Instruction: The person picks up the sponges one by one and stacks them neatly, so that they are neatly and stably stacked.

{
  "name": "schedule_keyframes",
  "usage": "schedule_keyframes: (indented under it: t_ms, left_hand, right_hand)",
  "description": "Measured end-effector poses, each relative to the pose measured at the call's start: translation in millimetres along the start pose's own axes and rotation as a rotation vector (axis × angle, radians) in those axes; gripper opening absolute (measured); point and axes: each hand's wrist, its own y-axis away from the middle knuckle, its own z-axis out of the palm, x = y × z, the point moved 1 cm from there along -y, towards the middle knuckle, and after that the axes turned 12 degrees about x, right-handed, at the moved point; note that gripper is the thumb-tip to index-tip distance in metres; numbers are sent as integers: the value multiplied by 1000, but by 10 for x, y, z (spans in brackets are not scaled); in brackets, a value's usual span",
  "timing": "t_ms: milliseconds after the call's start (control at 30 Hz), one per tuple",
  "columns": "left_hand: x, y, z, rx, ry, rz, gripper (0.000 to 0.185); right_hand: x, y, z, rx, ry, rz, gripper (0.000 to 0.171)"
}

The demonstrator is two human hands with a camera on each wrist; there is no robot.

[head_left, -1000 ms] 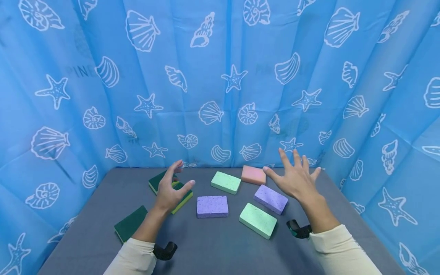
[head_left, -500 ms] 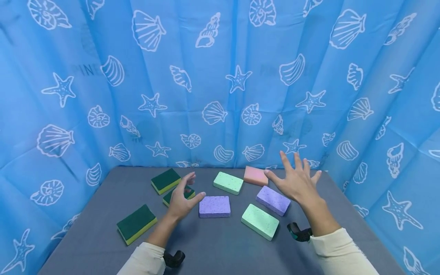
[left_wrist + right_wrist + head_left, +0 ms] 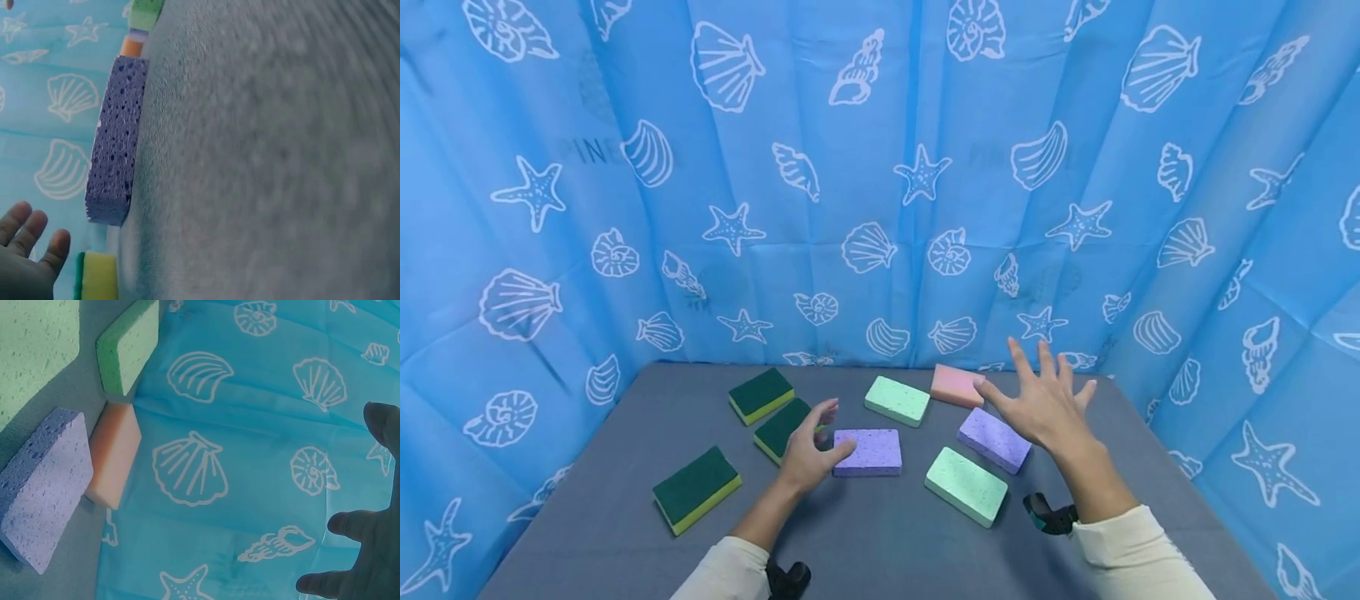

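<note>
Desk: gray (image 3: 880, 542), cloth-like; weave shows in the left wrist view, nearest part blurred there. Soft shadows under both forearms.
Curtain: blue (image 3: 880, 133), hangs behind the desk and along both sides. White shell and starfish print, vertical folds, a few creases. Faint dark lettering at upper left, starts "PINE".
Left hand: over the desk (image 3: 809, 457), thumb in front of left purple's edge; fingers loose and parted, gripping nothing.
Left purple: flat on the desk (image 3: 876, 451), mid-layout, just beside the left hand.
Right hand: raised (image 3: 1043, 407), fingers spread, gripping nothing. Nearest to pink and right purple.
Pink: at the back (image 3: 957, 385), near the curtain.
Right purple: flat (image 3: 994, 440), angled, in front of pink.
Mints: far one (image 3: 897, 402) just beside pink, near one (image 3: 966, 487) in front of right purple.
Green-yellows: three on the left, green side up: back (image 3: 762, 394), middle (image 3: 779, 427) partly behind the left hand, front (image 3: 696, 490) well apart.
Sleeves: cream (image 3: 1138, 550), black gear (image 3: 1051, 515) at each wrist.
</note>
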Motion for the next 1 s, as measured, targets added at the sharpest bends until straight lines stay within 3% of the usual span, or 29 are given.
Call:
schedule_keyframes:
  t_ms: [167,300,467,1000]
  left_hand:
    - [-90,9,-8,-43,-28,-35,65]
    - [-264,5,-11,-89,-54,-72,69]
    - [-361,8,-13,-121,-76,-79,72]
    - [-500,3,-26,-172,-204,-158,70]
  right_hand:
    - [-1,15,39,-19,16,5,98]
    - [7,29,68,-33,12,6,97]
    - [0,51,83,-40,2,9,97]
    - [-37,82,134,-43,2,-19,94]
